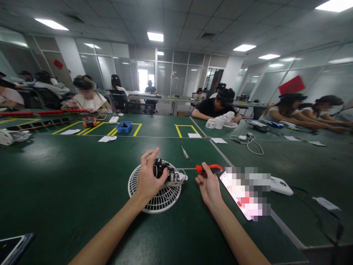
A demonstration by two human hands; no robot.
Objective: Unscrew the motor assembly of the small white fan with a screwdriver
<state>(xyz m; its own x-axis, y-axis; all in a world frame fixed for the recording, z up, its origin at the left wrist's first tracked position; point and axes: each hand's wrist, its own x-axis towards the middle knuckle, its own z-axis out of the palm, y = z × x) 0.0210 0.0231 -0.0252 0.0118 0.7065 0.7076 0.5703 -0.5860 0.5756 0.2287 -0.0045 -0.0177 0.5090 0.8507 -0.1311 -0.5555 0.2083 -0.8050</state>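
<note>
A white grille lies on the green worktop with a black motor on top. The left hand, half open, holds the motor with thumb and fingers spread around it; the right hand is curled on a screwdriver, its shaft pointing to the motor.

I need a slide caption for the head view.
Left hand around black mechanism on white grille, right hand holding screwdriver.
</note>
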